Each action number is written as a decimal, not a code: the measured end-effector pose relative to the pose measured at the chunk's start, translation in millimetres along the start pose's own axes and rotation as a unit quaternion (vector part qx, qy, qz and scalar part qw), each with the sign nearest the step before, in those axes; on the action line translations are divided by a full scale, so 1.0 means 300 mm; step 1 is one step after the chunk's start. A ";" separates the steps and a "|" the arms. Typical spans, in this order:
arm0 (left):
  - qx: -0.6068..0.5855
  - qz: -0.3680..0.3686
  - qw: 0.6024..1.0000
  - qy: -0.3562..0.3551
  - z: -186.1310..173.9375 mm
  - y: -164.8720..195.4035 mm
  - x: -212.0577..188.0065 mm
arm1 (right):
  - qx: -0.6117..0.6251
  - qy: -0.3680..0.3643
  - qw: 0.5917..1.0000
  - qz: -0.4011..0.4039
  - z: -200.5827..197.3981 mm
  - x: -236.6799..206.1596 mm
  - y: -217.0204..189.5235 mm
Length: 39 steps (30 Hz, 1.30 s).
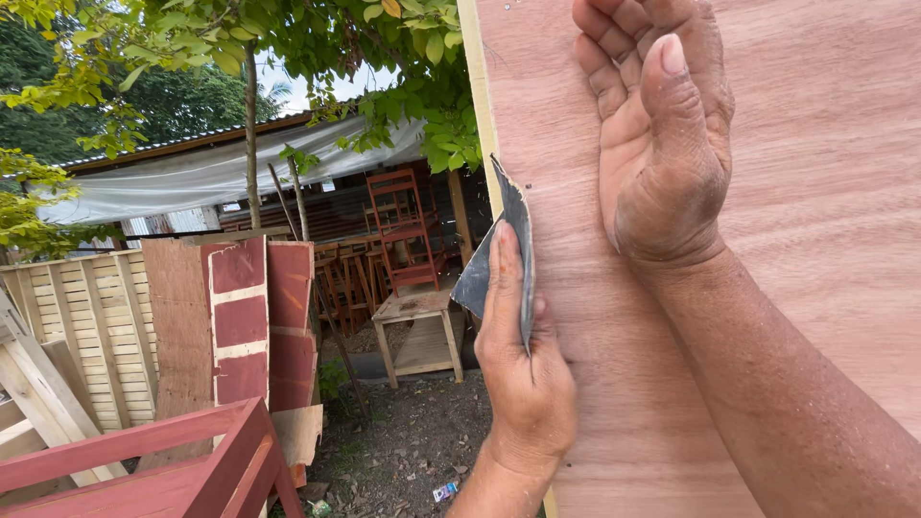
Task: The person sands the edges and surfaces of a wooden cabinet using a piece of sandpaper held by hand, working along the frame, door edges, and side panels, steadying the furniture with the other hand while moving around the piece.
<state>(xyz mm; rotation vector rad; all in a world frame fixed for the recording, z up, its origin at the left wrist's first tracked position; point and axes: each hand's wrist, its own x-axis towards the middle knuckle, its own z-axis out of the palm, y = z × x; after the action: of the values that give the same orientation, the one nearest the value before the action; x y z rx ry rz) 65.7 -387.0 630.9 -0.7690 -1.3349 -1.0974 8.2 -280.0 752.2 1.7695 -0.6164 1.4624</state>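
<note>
My left hand [523, 369] pinches a folded grey sheet of sandpaper [504, 254] against the left edge of the upright plywood panel [815, 192]. My right hand [657, 125] lies loosely curled, holding nothing, apparently resting on the panel face above. Far left: a red-painted chair [403, 230] on a small wooden table [417, 331], red frame [173, 460] near.

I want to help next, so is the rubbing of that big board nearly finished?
Hard to say how much is done: the plywood panel looks evenly smooth and bare, with no paint. In hand: the left hand presses a folded grey sandpaper sheet near the panel's pale edge, while the right hand rests open on the face. How much stays unsanded cannot be told.
</note>
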 end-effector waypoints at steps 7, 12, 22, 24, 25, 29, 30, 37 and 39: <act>0.093 0.101 0.989 0.049 0.057 -0.070 0.405 | -0.014 -0.009 1.000 0.019 0.018 -0.045 -0.030; 0.057 0.080 0.994 0.043 0.059 -0.047 0.429 | -0.005 -0.018 0.999 0.032 0.020 -0.043 -0.039; 0.047 0.002 0.998 0.036 0.005 -0.035 -0.086 | -0.011 -0.001 0.999 0.053 0.014 -0.039 -0.043; 0.060 0.030 0.997 0.039 0.024 -0.049 0.041 | -0.010 -0.002 0.999 0.047 0.011 -0.040 -0.042; 0.086 0.058 0.994 0.045 0.037 -0.062 0.137 | -0.011 -0.003 0.999 0.045 0.010 -0.039 -0.041; 0.022 0.097 0.995 0.027 0.069 -0.061 0.416 | -0.016 -0.004 0.999 0.043 0.009 -0.034 -0.043; -0.006 0.113 0.993 0.024 0.067 -0.052 0.421 | -0.016 -0.004 0.999 0.044 0.011 -0.033 -0.044; 0.060 0.058 0.996 -0.003 -0.006 -0.018 -0.089 | -0.009 -0.011 0.999 0.044 0.011 -0.025 -0.050; 0.069 0.060 0.996 0.001 -0.007 -0.041 -0.129 | -0.014 -0.010 0.999 0.045 0.007 -0.028 -0.048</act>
<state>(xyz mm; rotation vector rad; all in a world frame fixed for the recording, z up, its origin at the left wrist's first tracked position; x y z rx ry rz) 59.0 -386.4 590.9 -0.7364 -1.3308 -0.9002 18.5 -273.7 740.5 1.7562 -0.7311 1.4914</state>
